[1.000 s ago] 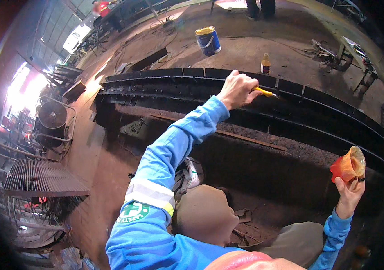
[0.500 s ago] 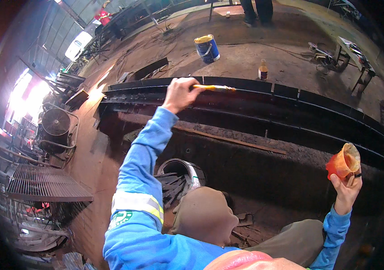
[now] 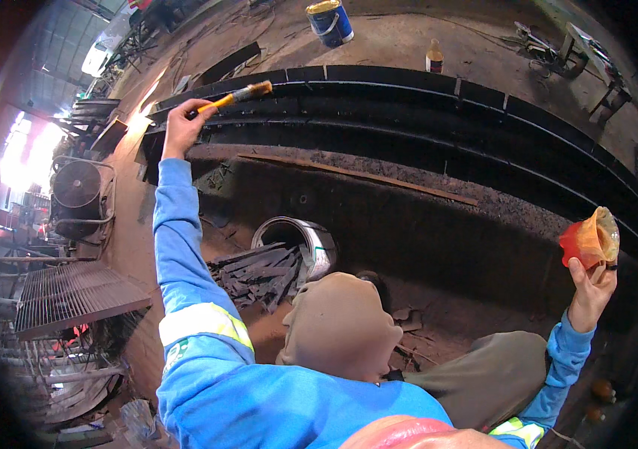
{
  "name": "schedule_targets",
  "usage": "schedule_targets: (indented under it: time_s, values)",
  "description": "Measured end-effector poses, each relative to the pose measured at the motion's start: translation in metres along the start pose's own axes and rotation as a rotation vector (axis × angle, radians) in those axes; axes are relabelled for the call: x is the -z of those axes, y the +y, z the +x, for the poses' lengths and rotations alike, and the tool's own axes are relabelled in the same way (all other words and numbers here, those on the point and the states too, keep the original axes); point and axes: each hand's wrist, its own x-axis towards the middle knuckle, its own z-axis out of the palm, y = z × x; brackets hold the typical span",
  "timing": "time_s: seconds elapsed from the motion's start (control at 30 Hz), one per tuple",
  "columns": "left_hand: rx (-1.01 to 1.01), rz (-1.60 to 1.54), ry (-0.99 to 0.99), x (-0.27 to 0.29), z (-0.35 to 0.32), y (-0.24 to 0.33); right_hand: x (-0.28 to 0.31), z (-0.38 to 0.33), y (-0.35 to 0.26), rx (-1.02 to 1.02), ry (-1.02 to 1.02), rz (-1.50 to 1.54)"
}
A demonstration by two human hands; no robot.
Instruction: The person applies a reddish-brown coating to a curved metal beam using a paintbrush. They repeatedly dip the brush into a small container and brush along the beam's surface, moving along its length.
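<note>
paintbrush (image 3: 235, 95), light & stiff w/ soft bristles, is hovering over the black steel beam's (image 3: 409, 105) left end; left hand (image 3: 182, 123) is clamping its yellow handle. right hand (image 3: 592, 288) is gripping a flimsy orange cup (image 3: 590, 239) near the beam's right end, best held round its body.
</note>
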Motion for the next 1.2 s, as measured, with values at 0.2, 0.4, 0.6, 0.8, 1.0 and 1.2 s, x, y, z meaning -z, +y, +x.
schedule_targets:
  time_s: [0.2, 0.4, 0.6, 0.8, 1.0, 1.2]
  values:
    - [-0.092, 0.068, -0.154, -0.055, 0.027, -0.009, -0.004, 0.004, -0.001, 0.003, -0.020, -0.024]
    - [-0.102, 0.040, -0.083, -0.065, 0.042, -0.012, -0.009, 0.001, -0.006, -0.044, 0.020, -0.045]
    - [-0.091, 0.060, -0.106, -0.059, 0.020, 0.007, -0.006, 0.002, -0.006, -0.008, 0.015, -0.069]
    - [-0.178, 0.123, -0.009, -0.064, 0.032, 0.034, -0.008, 0.001, -0.004, -0.075, 0.005, -0.036]
    - [-0.156, 0.129, 0.259, -0.061, 0.003, 0.053, 0.003, -0.002, -0.004, -0.056, 0.018, -0.036]
    - [-0.266, 0.360, 0.262, -0.105, -0.021, 0.057, -0.002, 0.000, 0.001, -0.048, -0.007, -0.024]
